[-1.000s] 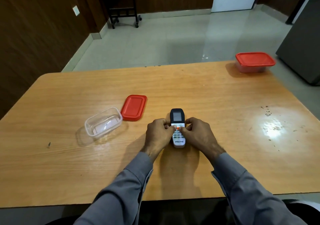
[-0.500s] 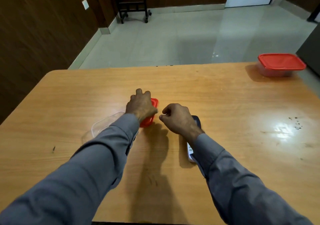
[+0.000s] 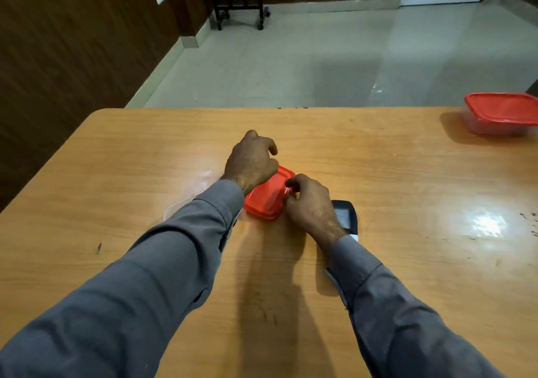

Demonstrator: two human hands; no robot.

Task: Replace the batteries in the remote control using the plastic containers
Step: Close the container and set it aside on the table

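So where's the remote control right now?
In the head view the remote control lies on the table just right of centre, partly hidden under the right hand and sleeve, beside the loose red lid.

- The lid [image 3: 266,200] lies mid-worktop [image 3: 407,203], between both hands.
- The remote [image 3: 345,216] lies just right of it, partly under the right wrist.
- A closed container [image 3: 503,117] sits at the far right corner.
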